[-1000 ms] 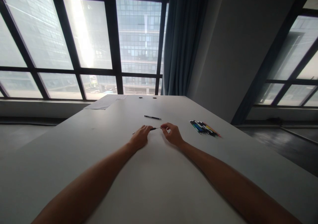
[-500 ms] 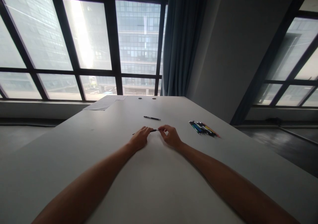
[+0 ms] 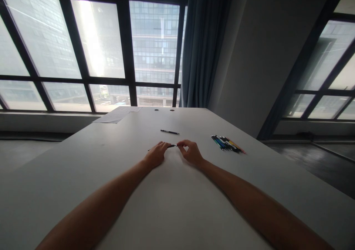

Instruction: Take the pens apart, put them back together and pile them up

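Observation:
A slim dark pen [image 3: 171,145] lies nearly level just above or on the white table [image 3: 172,205]. My left hand [image 3: 156,154] is closed round its barrel, and the pen's other end sticks out to the left of the fingers. At its right end, the thumb and fingers of my right hand [image 3: 191,153] pinch the tip; whether a separate small part is between them is too small to tell. Just beyond both hands rests another black pen [image 3: 169,132] with a pale band, touched by neither.
To the right lies a loose pile of pens and pencils [image 3: 227,144], blue, green, black, yellow and reddish. Sheets of paper [image 3: 113,116] lie at the far left edge. Two dark round discs [image 3: 172,110] sit at the far end, before the windows and a blue curtain [image 3: 198,50].

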`<state>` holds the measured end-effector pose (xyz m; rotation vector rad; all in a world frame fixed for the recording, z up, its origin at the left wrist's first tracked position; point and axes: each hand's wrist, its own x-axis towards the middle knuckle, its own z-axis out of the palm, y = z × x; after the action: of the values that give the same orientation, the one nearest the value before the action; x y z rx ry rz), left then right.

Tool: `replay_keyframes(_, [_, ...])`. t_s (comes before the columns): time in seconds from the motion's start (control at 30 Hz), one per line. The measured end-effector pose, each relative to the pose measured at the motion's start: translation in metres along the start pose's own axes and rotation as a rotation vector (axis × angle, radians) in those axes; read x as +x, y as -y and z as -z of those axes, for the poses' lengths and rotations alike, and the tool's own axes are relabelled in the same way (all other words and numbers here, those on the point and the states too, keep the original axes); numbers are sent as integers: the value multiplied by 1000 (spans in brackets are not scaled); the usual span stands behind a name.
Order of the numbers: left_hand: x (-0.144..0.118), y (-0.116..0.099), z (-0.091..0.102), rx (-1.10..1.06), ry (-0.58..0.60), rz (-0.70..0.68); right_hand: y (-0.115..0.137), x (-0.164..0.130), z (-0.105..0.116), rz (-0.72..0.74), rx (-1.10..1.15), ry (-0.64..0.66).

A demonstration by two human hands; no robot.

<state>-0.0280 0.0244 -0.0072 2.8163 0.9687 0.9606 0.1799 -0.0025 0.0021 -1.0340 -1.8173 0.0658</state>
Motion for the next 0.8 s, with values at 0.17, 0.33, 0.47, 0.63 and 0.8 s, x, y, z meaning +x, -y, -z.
replay_keyframes(0.17, [0,1,-2,3,-5,-3,-1,0,0,-19,-10,-18])
replay_keyframes(0.33, [0,4,-3,15,11,-37,-1,0,-1,-14,2,7])
replay_keyframes(0.47, [0,5,-4,23,0,-56,-1,0,-1,-14,2,-8])
replay_keyframes(0.63, [0,4,-4,22,19,-39,0,0,0,-8,0,3])
replay_keyframes(0.8, [1,2,-1,12,20,-42,-2,0,0,-2,14,8])
